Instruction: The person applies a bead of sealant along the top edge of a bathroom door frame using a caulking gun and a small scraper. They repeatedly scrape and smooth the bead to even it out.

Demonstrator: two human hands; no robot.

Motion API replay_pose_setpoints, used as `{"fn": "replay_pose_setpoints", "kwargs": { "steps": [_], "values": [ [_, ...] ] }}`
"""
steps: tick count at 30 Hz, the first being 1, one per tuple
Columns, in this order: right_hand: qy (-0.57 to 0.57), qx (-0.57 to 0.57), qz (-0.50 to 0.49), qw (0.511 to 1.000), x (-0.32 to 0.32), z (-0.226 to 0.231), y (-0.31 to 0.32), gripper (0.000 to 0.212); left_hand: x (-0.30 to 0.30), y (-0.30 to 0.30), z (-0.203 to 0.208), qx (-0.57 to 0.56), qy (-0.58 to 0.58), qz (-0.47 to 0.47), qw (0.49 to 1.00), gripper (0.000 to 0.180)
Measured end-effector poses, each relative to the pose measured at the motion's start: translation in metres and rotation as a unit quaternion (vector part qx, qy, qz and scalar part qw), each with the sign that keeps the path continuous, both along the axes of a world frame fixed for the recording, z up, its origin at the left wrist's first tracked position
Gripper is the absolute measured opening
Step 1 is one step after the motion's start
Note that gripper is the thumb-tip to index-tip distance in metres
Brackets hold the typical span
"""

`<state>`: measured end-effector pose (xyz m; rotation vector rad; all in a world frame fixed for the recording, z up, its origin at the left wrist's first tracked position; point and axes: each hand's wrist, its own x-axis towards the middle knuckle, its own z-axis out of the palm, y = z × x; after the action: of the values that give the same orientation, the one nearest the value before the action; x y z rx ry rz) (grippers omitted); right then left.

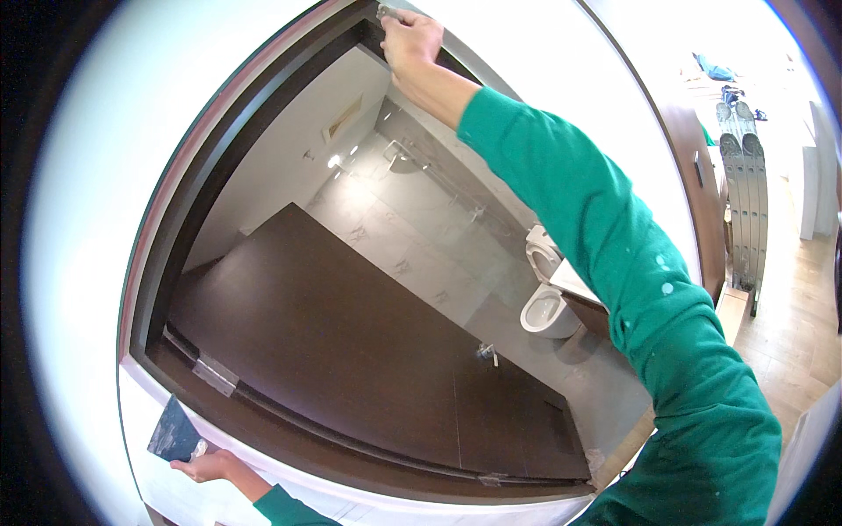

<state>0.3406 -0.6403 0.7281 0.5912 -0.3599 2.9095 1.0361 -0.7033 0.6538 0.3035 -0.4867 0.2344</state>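
Note:
My right hand (414, 42) is raised to the upper corner of a dark brown door frame (253, 92). Its fingers are closed on a small greyish scraper-like tool (386, 12), pressed close to the frame's edge; the exact kind is hard to make out. Low on the left, my left hand (210, 466) grips a wide putty knife (175, 431) with a dark, flared blade. Some whitish paste shows near the base of that blade. The knife is beside the frame's hinge side, in front of the white wall.
A dark brown door (351, 324) stands swung into a tiled bathroom, with a metal lever handle (488, 352) and a hinge (216, 374). Inside is a white toilet (545, 309). A folded metal ladder (744, 202) leans at the far right above a wooden floor (789, 298).

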Motion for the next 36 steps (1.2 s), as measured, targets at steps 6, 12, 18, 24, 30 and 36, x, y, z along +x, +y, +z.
{"fn": "replay_pose_setpoints", "kwargs": {
  "steps": [6, 12, 18, 24, 30, 36],
  "values": [
    [-0.071, 0.064, -0.122, 0.988, -0.015, 0.053, -0.019, 0.031, -0.010, 0.010, -0.001, -0.050, -0.063, -0.126, 0.989, 0.061],
    [-0.181, 0.109, -0.107, 0.972, 0.001, 0.086, -0.015, 0.030, -0.025, 0.019, -0.008, -0.051, -0.090, -0.123, 0.987, 0.062],
    [-0.160, 0.092, -0.036, 0.982, 0.008, 0.087, 0.004, 0.028, -0.022, 0.019, -0.006, -0.060, -0.099, -0.104, 0.988, 0.062],
    [-0.228, 0.081, -0.087, 0.966, 0.025, 0.093, 0.011, 0.029, -0.014, 0.014, -0.007, -0.044, -0.096, -0.103, 0.989, 0.061],
    [-0.192, 0.055, -0.019, 0.980, 0.021, 0.102, 0.010, 0.029, -0.012, 0.013, -0.008, -0.028, -0.098, -0.094, 0.990, 0.060],
    [-0.335, 0.124, -0.167, 0.919, 0.030, 0.111, 0.009, 0.032, -0.014, 0.014, -0.009, -0.025, -0.099, -0.087, 0.991, 0.061]
  ]
}}
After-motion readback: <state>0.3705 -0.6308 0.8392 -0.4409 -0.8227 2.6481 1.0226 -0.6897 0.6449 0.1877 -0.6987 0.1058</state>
